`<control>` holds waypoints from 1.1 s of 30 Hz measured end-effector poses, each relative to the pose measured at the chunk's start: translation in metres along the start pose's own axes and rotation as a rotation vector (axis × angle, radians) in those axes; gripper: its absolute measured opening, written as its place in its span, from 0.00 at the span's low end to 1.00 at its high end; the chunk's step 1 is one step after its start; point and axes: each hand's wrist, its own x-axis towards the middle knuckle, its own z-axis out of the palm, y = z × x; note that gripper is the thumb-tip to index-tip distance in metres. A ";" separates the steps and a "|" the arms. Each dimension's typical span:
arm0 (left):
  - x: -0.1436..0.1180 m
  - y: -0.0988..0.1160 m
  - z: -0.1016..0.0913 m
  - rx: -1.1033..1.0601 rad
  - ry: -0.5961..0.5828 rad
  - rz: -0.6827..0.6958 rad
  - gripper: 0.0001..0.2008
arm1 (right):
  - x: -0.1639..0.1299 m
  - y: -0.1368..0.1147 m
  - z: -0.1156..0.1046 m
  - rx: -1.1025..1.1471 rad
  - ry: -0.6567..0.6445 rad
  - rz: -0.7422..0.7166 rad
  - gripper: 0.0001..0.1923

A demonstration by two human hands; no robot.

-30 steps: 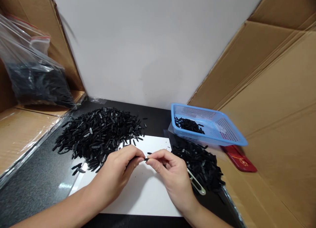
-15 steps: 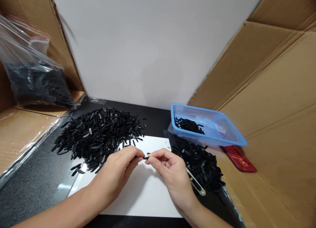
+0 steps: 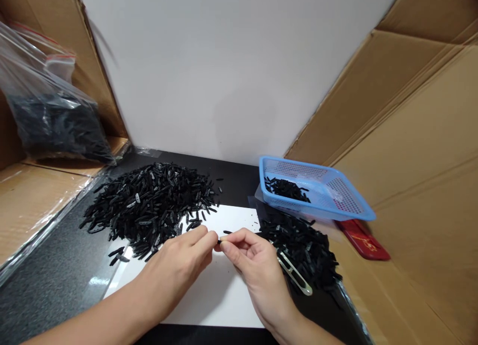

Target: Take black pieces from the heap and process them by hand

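My left hand point(image 3: 179, 265) and my right hand point(image 3: 254, 265) meet over a white sheet point(image 3: 220, 300), fingertips pinching one small black plastic piece point(image 3: 219, 240) between them. A metal tweezer-like tool point(image 3: 295, 278) sticks out from under my right hand toward the right. A big heap of black pieces point(image 3: 149, 203) lies left of the hands. A smaller heap point(image 3: 306, 250) lies to the right. One loose piece point(image 3: 227, 232) rests on the sheet just beyond the fingertips.
A blue mesh basket point(image 3: 336, 195) holding a few black pieces stands at the right rear, with a red flat object point(image 3: 364, 240) beside it. A clear bag of black pieces point(image 3: 48, 121) sits on cardboard at left. Cardboard walls flank both sides; a white wall stands behind.
Both hands have drawn closer together and slid slightly nearer to me, so less of the pinched black piece shows. The heaps and basket have not moved.
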 end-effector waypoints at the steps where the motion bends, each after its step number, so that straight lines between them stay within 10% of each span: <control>1: 0.001 0.000 0.000 -0.009 0.019 0.000 0.10 | 0.000 0.000 0.000 0.011 0.001 0.003 0.10; 13: 0.013 -0.002 -0.011 -0.329 0.091 -0.288 0.07 | 0.001 -0.003 0.001 0.099 0.016 0.016 0.09; 20: 0.016 -0.004 -0.010 -0.956 -0.060 -0.575 0.15 | 0.002 -0.004 -0.004 0.049 0.052 -0.055 0.06; 33: 0.016 0.000 -0.009 -1.119 -0.058 -0.605 0.14 | 0.005 -0.005 -0.013 -0.200 0.079 -0.235 0.05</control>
